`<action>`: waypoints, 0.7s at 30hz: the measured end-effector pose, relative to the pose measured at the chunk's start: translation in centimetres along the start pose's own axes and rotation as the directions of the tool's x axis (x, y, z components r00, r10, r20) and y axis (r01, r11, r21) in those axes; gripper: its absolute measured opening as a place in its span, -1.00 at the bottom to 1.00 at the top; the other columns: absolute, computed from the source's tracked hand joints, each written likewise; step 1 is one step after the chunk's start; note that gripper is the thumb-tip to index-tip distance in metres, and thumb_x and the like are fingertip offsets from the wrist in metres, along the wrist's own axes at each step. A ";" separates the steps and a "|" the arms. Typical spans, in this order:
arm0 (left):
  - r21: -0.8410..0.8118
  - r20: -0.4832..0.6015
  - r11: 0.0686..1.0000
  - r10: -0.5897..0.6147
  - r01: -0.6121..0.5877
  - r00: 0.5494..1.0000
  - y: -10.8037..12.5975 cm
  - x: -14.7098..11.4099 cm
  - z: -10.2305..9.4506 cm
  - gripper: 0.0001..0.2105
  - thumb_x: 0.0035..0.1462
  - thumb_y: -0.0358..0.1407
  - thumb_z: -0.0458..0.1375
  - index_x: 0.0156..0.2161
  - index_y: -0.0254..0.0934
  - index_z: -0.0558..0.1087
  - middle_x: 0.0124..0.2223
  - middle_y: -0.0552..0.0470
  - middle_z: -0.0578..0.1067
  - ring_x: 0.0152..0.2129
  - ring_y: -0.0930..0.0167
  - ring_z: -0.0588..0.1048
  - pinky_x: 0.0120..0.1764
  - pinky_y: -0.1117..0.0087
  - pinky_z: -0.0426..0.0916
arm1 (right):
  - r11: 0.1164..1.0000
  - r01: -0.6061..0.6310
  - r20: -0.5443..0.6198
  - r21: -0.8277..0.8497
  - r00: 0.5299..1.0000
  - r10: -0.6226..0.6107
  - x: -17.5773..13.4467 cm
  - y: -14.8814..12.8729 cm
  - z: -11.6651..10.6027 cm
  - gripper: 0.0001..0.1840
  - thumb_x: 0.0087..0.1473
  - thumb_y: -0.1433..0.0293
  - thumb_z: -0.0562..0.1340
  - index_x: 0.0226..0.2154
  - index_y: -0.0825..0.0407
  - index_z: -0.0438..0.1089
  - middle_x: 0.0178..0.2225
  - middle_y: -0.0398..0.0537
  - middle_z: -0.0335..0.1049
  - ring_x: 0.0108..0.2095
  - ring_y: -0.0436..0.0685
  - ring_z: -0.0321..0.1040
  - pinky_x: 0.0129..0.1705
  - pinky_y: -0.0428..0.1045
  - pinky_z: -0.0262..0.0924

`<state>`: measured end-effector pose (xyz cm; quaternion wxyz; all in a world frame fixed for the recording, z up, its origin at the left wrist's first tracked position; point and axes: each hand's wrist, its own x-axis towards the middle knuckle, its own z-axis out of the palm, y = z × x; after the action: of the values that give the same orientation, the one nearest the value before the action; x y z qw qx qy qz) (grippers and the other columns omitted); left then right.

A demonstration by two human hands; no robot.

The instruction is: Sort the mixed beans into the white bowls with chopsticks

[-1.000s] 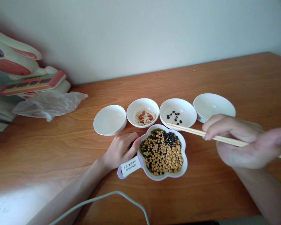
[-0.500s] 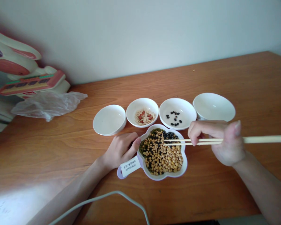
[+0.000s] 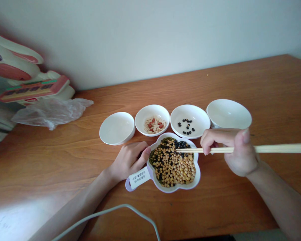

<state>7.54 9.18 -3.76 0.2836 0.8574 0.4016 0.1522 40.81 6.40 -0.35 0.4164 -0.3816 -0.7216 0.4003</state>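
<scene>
My right hand (image 3: 230,150) grips a pair of pale wooden chopsticks (image 3: 278,148), their tips close together among the black beans (image 3: 182,145) at the top of a scalloped dish (image 3: 198,179). Whether a bean sits between the tips I cannot tell. This white dish with a lilac rim and labelled handle holds yellow soybeans (image 3: 185,167), black beans and small green beans (image 3: 155,160). At its left edge, my left hand (image 3: 131,160) holds the rim with thumb and curled fingers. Just behind stand a bowl with peanuts (image 3: 154,125) and a bowl with black beans (image 3: 188,128).
Two more white bowls, a left bowl (image 3: 117,129) and a right bowl (image 3: 228,113), end the row. A clear plastic bag (image 3: 52,112) and a toy keyboard figure (image 3: 37,85) are at the far left. A pale cable (image 3: 126,205) crosses the front.
The chopsticks have closed together, their tips staying in the black beans. My right hand has shifted slightly left. My left hand and the dish have hardly moved.
</scene>
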 end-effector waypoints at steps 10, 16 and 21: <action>0.004 0.001 1.000 -0.013 0.013 1.000 0.0 0.0 0.0 -0.64 0.48 -0.17 -0.09 -0.37 -0.26 0.27 -0.45 0.09 0.38 -0.53 0.47 0.30 -0.42 0.38 0.14 | 0.998 0.001 -0.007 0.068 1.000 -0.001 0.5 -0.7 0.4 -0.06 0.25 -0.27 -0.34 -0.53 0.00 0.40 -0.56 -0.04 0.37 -0.52 0.09 0.27 -0.44 0.04 0.09; -0.002 -0.003 1.000 -0.002 0.002 1.000 0.1 0.1 0.0 -0.65 0.48 -0.19 -0.09 -0.37 -0.25 0.26 -0.46 0.09 0.38 -0.54 0.48 0.30 -0.43 0.39 0.14 | 0.999 -0.038 0.020 0.035 0.999 0.037 0.0 0.2 0.5 -0.06 0.27 -0.25 -0.35 -0.51 0.00 0.41 -0.53 -0.02 0.39 -0.48 0.10 0.30 -0.39 0.06 0.10; -0.006 -0.008 1.000 0.007 -0.007 1.000 0.0 0.0 0.1 -0.66 0.48 -0.20 -0.08 -0.38 -0.25 0.25 -0.45 0.09 0.38 -0.54 0.48 0.30 -0.43 0.40 0.14 | 0.999 -0.029 -0.001 0.035 1.000 0.029 -0.1 0.0 0.4 -0.07 0.27 -0.25 -0.33 -0.52 0.00 0.41 -0.53 -0.02 0.38 -0.48 0.11 0.29 -0.39 0.06 0.09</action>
<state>7.57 9.14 -3.79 0.2841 0.8573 0.3992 0.1582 40.45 6.25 -0.55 0.4178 -0.3853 -0.7085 0.4184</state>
